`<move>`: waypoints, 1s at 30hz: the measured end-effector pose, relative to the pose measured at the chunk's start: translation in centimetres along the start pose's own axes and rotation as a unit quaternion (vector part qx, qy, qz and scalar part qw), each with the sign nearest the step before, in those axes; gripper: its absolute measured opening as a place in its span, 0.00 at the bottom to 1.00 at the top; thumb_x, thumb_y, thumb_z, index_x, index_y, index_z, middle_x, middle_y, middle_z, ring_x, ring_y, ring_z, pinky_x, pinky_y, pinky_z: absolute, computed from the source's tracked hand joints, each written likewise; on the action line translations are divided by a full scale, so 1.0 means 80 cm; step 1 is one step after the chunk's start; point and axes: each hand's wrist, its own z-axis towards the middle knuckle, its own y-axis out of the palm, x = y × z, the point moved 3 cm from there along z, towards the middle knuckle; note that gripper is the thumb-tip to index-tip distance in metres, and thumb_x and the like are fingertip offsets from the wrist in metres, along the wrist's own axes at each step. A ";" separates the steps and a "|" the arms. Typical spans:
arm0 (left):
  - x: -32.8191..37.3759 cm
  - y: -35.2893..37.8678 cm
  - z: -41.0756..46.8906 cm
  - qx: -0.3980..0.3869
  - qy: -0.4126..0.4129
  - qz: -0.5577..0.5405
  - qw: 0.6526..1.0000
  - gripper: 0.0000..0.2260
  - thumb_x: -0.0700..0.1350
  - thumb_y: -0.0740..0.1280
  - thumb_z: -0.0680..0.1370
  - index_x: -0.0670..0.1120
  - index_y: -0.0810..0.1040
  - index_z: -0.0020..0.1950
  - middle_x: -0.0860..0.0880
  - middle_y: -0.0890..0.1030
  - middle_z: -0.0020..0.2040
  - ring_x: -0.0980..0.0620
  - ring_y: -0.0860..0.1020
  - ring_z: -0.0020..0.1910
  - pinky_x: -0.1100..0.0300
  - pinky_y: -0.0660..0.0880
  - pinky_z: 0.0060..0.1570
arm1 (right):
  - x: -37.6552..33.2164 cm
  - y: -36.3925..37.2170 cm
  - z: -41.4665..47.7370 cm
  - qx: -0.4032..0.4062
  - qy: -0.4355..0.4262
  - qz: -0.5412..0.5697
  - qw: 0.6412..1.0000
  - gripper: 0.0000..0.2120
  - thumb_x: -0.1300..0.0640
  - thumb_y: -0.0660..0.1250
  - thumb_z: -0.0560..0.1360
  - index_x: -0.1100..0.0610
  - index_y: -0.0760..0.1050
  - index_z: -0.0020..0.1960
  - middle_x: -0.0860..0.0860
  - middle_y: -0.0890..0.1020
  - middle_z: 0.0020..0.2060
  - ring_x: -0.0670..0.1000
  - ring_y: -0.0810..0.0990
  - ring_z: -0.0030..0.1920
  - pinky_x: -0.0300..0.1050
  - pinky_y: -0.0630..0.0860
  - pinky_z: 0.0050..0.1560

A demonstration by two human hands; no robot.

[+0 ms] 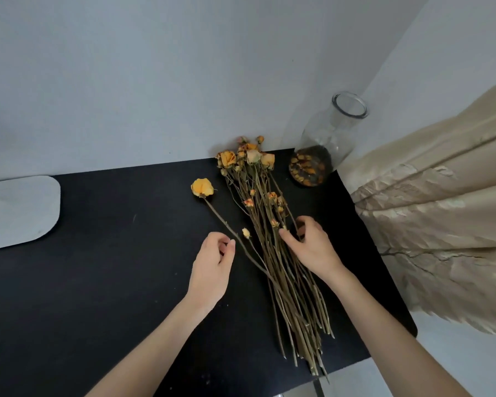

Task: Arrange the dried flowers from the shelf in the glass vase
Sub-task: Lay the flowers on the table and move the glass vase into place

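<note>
The dried flowers (265, 202) lie bundled on the black table (98, 253), heads toward 12 o'clock. The right hand (309, 247) curls its fingers around the stems. At 9 o'clock the left hand (212, 262) curls at one stray flower (202, 188); whether it pinches it, I cannot tell. The glass vase (327, 133) stands at 1 o'clock. Squeezed hard, the brittle stems could snap, and a wide lift might tip the vase.
</note>
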 end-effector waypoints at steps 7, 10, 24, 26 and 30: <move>-0.009 -0.026 0.009 0.015 0.164 -0.007 0.986 0.04 0.46 0.60 0.79 0.51 0.73 0.48 0.54 0.74 0.38 0.54 0.73 0.36 0.58 0.75 0.39 | 0.003 -0.005 0.009 0.110 -0.077 -0.037 0.990 0.30 0.37 0.54 0.74 0.54 0.65 0.69 0.51 0.76 0.55 0.51 0.76 0.53 0.47 0.74 0.54; 0.005 -0.030 0.017 0.013 0.224 -0.042 0.974 0.03 0.48 0.60 0.77 0.53 0.73 0.47 0.55 0.75 0.39 0.55 0.74 0.37 0.60 0.75 0.38 | 0.005 -0.010 0.012 0.154 -0.126 -0.041 0.979 0.28 0.37 0.53 0.74 0.53 0.67 0.67 0.48 0.75 0.50 0.49 0.75 0.50 0.42 0.69 0.51; 0.177 0.082 0.164 -0.072 0.253 -0.026 0.964 0.50 0.55 0.76 0.65 0.44 0.48 0.75 0.43 0.62 0.73 0.46 0.63 0.70 0.59 0.62 0.63 | -0.054 -0.133 0.074 0.311 -0.138 0.176 0.924 0.38 0.46 0.67 0.74 0.63 0.55 0.74 0.59 0.63 0.71 0.56 0.63 0.71 0.46 0.61 0.68; 0.186 0.101 0.186 -0.101 0.243 -0.011 0.965 0.53 0.54 0.76 0.65 0.43 0.43 0.76 0.42 0.56 0.75 0.45 0.58 0.73 0.55 0.59 0.68 | -0.059 -0.145 0.091 0.293 -0.120 0.183 0.931 0.38 0.46 0.69 0.73 0.63 0.57 0.73 0.59 0.64 0.71 0.57 0.64 0.70 0.45 0.63 0.65; 0.193 0.127 0.216 -0.128 0.198 -0.063 0.970 0.55 0.49 0.78 0.64 0.42 0.40 0.76 0.43 0.55 0.76 0.46 0.59 0.72 0.57 0.61 0.66 | -0.059 -0.158 0.119 0.256 -0.118 0.206 0.937 0.33 0.48 0.72 0.70 0.61 0.65 0.69 0.56 0.70 0.67 0.55 0.70 0.67 0.41 0.66 0.58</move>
